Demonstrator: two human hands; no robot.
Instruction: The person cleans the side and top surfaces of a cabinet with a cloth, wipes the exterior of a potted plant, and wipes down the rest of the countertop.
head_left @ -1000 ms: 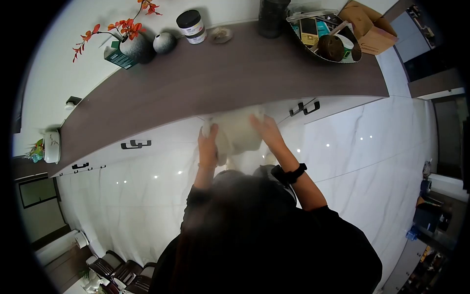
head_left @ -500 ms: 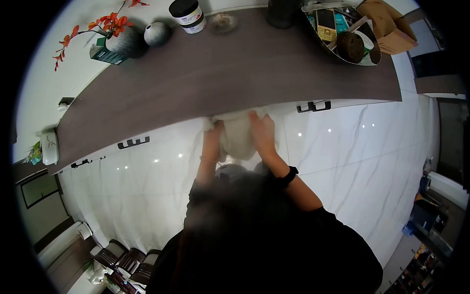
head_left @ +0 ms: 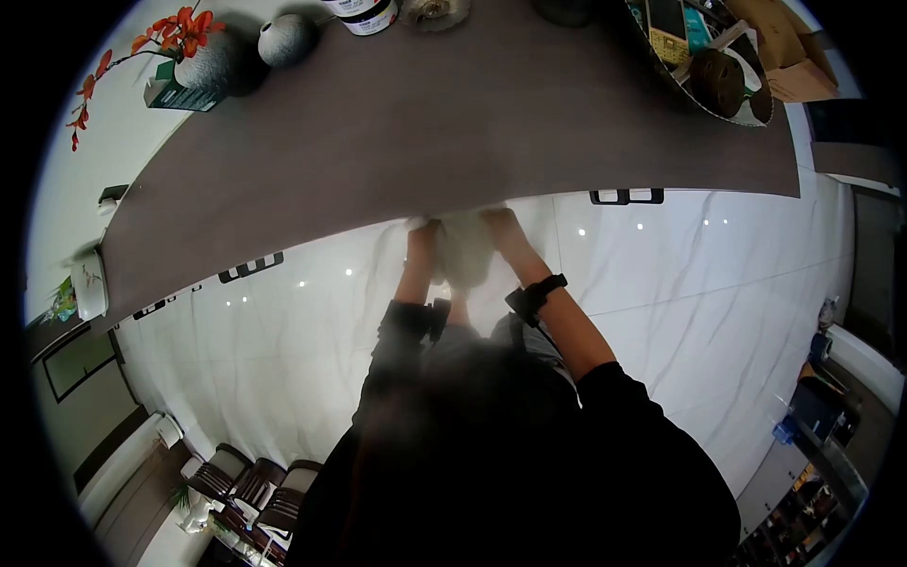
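The left hand (head_left: 422, 231) and the right hand (head_left: 499, 223) are side by side at the near edge of the desk (head_left: 453, 123), a short gap apart. A pale cloth (head_left: 465, 253) hangs between them, in front of the desk and above the floor (head_left: 661, 293). Each grip is closed on the cloth, the left on its left side and the right on its right side; the fingers are too blurred to tell one from another. A black band (head_left: 538, 297) is around the right wrist.

At the far left of the desk, a small vase (head_left: 286, 41) is just beside a larger vase (head_left: 210, 62) with red flowers (head_left: 181, 31), and a green box (head_left: 179, 93) is close to the larger one. A jar (head_left: 367, 17) is near a dish (head_left: 435, 9) at the far edge. At the far right, a tray (head_left: 754, 113) holds a phone (head_left: 667, 34) and a round brown thing (head_left: 716, 81), next to a cardboard box (head_left: 801, 79).
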